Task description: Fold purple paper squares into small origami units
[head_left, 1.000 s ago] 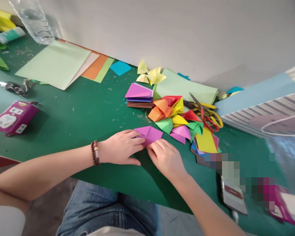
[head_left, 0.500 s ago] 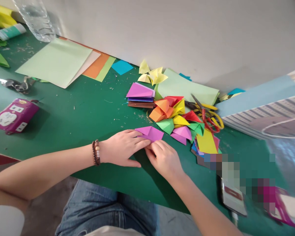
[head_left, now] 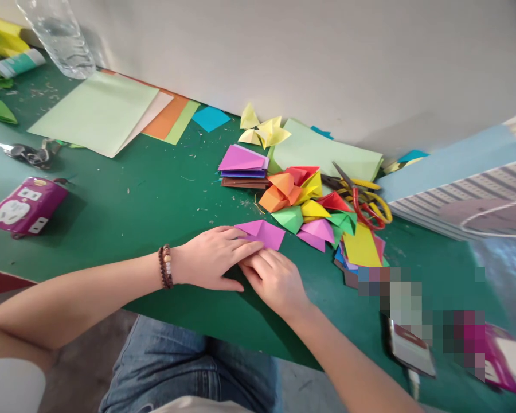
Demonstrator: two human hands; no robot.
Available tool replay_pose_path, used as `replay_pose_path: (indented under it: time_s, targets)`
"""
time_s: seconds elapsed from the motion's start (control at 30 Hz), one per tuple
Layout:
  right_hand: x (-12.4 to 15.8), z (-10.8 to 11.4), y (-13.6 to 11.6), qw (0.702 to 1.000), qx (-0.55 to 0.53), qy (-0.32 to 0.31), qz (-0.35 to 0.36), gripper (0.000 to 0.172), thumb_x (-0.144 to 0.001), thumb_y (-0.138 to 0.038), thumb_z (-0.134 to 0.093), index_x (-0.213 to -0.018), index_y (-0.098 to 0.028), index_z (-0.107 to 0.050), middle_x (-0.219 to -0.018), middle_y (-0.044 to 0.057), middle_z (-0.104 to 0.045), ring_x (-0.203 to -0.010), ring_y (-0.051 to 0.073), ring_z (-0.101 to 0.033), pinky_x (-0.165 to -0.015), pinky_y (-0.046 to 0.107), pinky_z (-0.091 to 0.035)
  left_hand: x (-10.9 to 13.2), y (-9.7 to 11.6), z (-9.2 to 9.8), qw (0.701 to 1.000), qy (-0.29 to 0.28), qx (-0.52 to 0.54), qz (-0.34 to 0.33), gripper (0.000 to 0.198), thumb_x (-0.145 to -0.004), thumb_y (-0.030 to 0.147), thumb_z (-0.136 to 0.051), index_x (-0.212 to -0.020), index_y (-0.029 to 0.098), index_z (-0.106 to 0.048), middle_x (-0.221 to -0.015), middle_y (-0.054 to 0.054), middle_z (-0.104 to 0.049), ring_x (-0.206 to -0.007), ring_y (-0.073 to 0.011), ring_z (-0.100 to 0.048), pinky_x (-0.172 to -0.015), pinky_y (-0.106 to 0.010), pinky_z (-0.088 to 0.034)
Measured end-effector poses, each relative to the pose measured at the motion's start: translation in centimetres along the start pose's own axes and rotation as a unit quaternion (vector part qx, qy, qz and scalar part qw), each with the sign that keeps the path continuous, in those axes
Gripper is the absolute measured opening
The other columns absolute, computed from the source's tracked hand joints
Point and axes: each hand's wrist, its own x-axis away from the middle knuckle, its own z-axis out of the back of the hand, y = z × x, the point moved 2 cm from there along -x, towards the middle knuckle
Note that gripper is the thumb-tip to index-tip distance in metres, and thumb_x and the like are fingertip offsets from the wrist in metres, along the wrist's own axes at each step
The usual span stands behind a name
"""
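Observation:
A purple folded paper (head_left: 264, 232) lies on the green table (head_left: 146, 195) in front of me. My left hand (head_left: 212, 258) lies flat with its fingers stretched out, pressing the paper's near left edge. My right hand (head_left: 275, 281) is beside it with fingers curled, its fingertips pressed on the paper's near edge. A beaded bracelet (head_left: 166, 267) is on my left wrist. Just beyond the paper is a heap of folded coloured paper pieces (head_left: 303, 203).
Scissors (head_left: 361, 198) with yellow and red handles lie right of the heap. Large paper sheets (head_left: 98, 112) and a clear bottle (head_left: 58, 34) are at the back left, keys (head_left: 23, 152) and a purple box (head_left: 23, 206) at the left. A striped bag (head_left: 464, 183) stands right.
My right hand has slid a little to the left and toward me along the paper's near edge. My left hand has stayed on the paper.

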Motion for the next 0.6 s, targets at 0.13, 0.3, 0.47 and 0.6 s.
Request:
replay_pose_path:
  time_s: [0.13, 0.3, 0.47, 0.6]
  targets:
    - [0.7, 1.8, 2.2, 0.982, -0.095, 0.07, -0.148, 0.016, -0.092, -0.028, -0.054, -0.082, -0.022, -0.065, -0.072, 0.002, -0.066, -0.063, 0.015, -0.059, -0.062, 0.028, -0.047, 0.1, -0.2, 0.1, 1.0, 0.014, -0.006, 0.001, 0.076, -0.082, 0.055, -0.062, -0.139, 0.01, -0.039, -0.138, -0.017, -0.051, -0.131, -0.0276, -0.043, -0.109, -0.042, -0.033]
    - [3.3, 2.7, 5.8, 0.919, -0.191, 0.098, -0.332, 0.02, -0.085, -0.038, -0.061, -0.09, -0.021, -0.068, -0.08, 0.004, -0.071, -0.065, 0.017, -0.062, -0.058, 0.029, -0.05, 0.4, 0.5, -0.2, 0.999, 0.012, -0.048, -0.009, 0.061, -0.088, 0.053, -0.056, -0.135, 0.015, -0.047, -0.136, -0.012, -0.054, -0.13, -0.0268, -0.043, -0.108, -0.042, -0.033]
    - [3.7, 1.9, 4.8, 0.915, -0.234, 0.051, -0.324, 0.014, -0.085, -0.031, -0.06, -0.091, -0.022, -0.068, -0.085, 0.004, -0.07, -0.066, 0.015, -0.061, -0.061, 0.029, -0.05, 0.7, 2.6, -1.3, 0.991, 0.031, -0.114, 0.057, 0.067, -0.088, 0.063, -0.048, -0.128, 0.009, -0.053, -0.129, -0.016, -0.058, -0.12, -0.0316, -0.049, -0.098, -0.044, -0.04]
    - [2.3, 1.3, 3.1, 0.926, -0.259, 0.025, -0.273, 0.009, -0.086, -0.026, -0.059, -0.087, -0.023, -0.067, -0.089, 0.004, -0.069, -0.08, 0.017, -0.066, -0.074, 0.031, -0.054, 0.8, 3.6, -1.9, 0.987, 0.044, -0.142, 0.063, 0.064, -0.087, 0.063, -0.05, -0.12, 0.009, -0.058, -0.122, -0.018, -0.06, -0.113, -0.0306, -0.054, -0.092, -0.041, -0.043]
